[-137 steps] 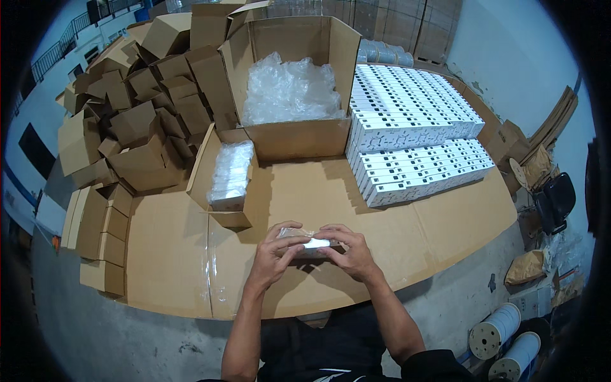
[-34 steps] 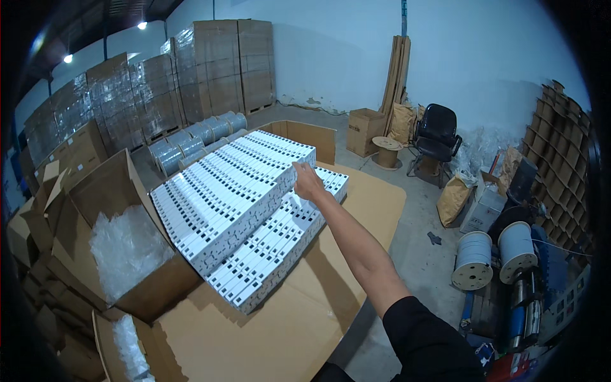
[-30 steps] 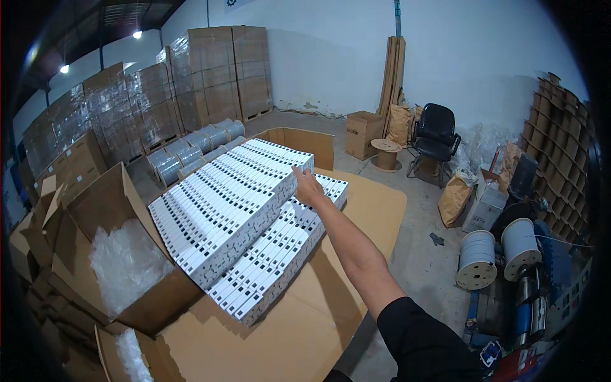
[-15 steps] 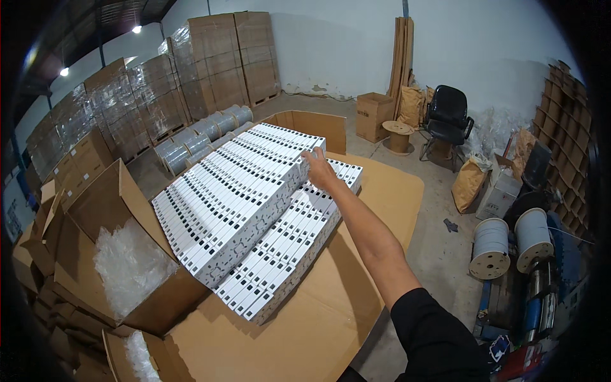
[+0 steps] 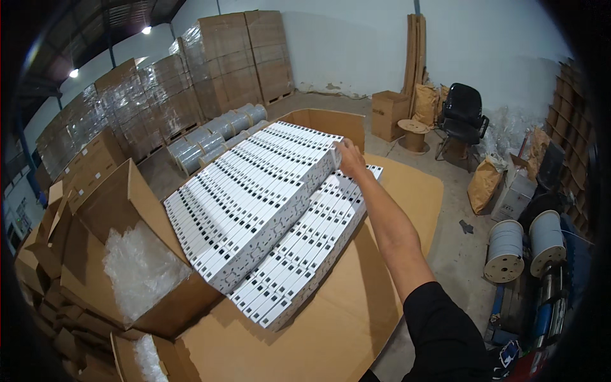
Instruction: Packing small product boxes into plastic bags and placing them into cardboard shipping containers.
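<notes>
At the far right corner of the upper layer of narrow white boxes, my right hand is closed, its fingers curled against the end box. These boxes stand packed side by side in long rows, with black squares on their top edges and grey printed patterns on their sides. Beneath and to the right, a lower layer of the same white boxes shows as a step. Both layers rest on a cardboard-covered surface. My left hand is out of view.
An open carton with clear plastic wrap stands at the left. Beyond are wrapped reels and tall pallet stacks. At the right are a black chair, paper sacks and cable spools.
The whole scene has shifted rightward in the picture. Relative to the stack, my right hand has moved slightly right, toward its outer corner. The boxes keep their arrangement.
</notes>
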`<control>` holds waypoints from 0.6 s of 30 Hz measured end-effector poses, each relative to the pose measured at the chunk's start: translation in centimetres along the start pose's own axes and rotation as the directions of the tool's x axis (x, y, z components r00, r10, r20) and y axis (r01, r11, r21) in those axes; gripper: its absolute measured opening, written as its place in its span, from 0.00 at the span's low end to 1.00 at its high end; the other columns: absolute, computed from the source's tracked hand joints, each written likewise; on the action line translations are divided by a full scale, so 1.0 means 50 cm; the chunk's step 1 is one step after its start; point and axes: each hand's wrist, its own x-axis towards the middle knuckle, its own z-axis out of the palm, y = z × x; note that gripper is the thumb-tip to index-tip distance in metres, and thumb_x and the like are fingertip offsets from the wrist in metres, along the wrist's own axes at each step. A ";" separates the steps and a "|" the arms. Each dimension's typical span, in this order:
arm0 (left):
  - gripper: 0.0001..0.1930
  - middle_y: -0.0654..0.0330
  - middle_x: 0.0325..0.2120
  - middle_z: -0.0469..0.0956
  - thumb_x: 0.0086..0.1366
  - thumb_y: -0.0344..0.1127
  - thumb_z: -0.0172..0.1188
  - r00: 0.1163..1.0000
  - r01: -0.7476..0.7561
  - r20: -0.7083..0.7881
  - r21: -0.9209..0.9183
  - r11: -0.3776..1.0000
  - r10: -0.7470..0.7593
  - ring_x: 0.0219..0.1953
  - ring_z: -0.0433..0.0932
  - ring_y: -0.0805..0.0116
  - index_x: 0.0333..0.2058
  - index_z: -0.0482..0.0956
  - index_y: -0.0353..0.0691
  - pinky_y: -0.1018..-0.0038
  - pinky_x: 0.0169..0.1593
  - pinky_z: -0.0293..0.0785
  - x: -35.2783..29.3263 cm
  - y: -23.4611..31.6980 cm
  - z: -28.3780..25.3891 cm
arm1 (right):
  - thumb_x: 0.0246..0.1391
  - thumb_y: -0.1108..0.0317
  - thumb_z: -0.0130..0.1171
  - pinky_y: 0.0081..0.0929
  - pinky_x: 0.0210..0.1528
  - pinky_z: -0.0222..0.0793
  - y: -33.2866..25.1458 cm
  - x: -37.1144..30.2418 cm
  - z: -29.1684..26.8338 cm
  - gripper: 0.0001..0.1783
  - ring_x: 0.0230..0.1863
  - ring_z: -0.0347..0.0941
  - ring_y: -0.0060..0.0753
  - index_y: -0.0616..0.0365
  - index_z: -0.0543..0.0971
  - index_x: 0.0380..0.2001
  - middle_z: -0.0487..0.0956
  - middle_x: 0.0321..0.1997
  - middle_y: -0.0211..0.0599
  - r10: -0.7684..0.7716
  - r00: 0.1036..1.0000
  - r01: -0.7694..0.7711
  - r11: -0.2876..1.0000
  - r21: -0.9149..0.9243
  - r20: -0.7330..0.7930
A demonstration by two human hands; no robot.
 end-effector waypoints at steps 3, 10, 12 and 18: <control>0.32 0.41 0.43 0.81 0.73 0.59 0.46 0.957 -0.062 -0.274 0.115 0.991 0.092 0.46 0.80 0.46 0.38 0.81 0.28 0.59 0.45 0.81 0.011 0.012 0.020 | 0.48 0.86 0.57 0.46 0.65 0.67 0.010 0.007 0.018 0.37 0.66 0.64 0.58 0.43 0.73 0.61 0.60 0.73 0.46 -0.088 0.996 0.088 0.996 0.033 -0.013; 0.31 0.45 0.30 0.84 0.75 0.53 0.48 0.896 -0.103 -0.411 0.179 0.978 0.169 0.34 0.83 0.49 0.27 0.81 0.28 0.59 0.35 0.80 0.042 0.017 0.044 | 0.49 0.85 0.57 0.43 0.62 0.70 0.060 0.050 0.007 0.27 0.59 0.71 0.59 0.47 0.75 0.51 0.70 0.62 0.49 -0.101 0.992 0.110 0.988 0.113 -0.080; 0.27 0.44 0.32 0.84 0.74 0.49 0.51 0.790 -0.130 -0.588 0.117 0.985 0.175 0.35 0.83 0.49 0.27 0.82 0.29 0.59 0.36 0.80 0.038 0.012 0.073 | 0.47 0.84 0.61 0.40 0.62 0.69 0.081 0.057 0.005 0.26 0.61 0.70 0.57 0.49 0.76 0.49 0.71 0.62 0.48 -0.119 0.992 0.123 0.978 0.169 -0.031; 0.20 0.41 0.41 0.81 0.74 0.43 0.53 0.904 -0.168 -0.379 0.115 0.979 0.200 0.42 0.81 0.47 0.40 0.81 0.27 0.59 0.44 0.80 0.023 0.015 0.032 | 0.50 0.75 0.68 0.44 0.59 0.72 0.096 0.036 -0.010 0.21 0.62 0.71 0.53 0.44 0.78 0.47 0.69 0.63 0.44 -0.146 0.989 0.146 0.989 -0.007 -0.007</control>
